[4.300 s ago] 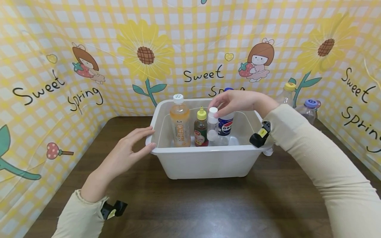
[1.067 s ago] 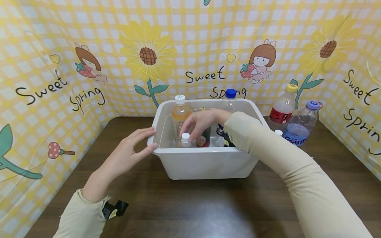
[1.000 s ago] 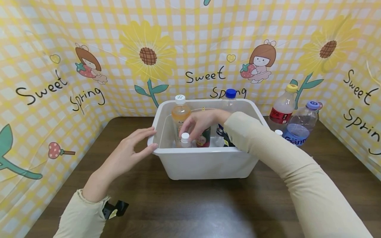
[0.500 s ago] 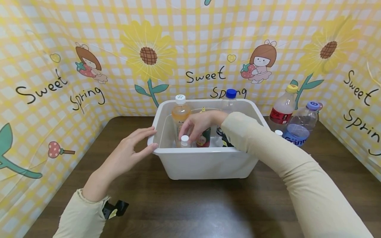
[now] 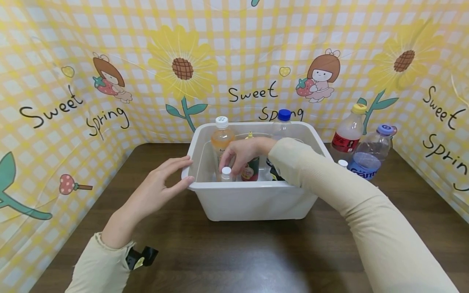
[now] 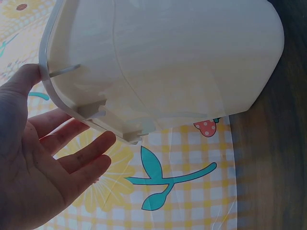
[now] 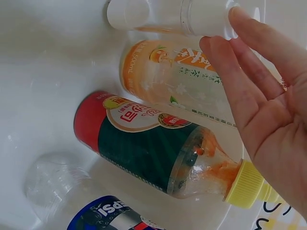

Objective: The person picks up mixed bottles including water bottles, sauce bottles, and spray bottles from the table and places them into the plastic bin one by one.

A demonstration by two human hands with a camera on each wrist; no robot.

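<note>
Setting down looks like the step in hand: the small clear bottle (image 5: 226, 174) is stood inside the white bin (image 5: 253, 199), right hand (image 5: 243, 152) fingers loose just over its cap. Left hand (image 5: 161, 183) is laid flat-fingered against the rim. A clean lift-out is called for, probably.

Your head camera looks forward and down over the white bin (image 5: 253, 199). Your left wrist view sits close beside its outer wall (image 6: 192, 57); your right wrist view peers close inside (image 7: 43, 72). All share it.

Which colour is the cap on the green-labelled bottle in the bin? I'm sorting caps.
Yellow; the cap of the green-labelled bottle shows best in the right wrist view.
</note>
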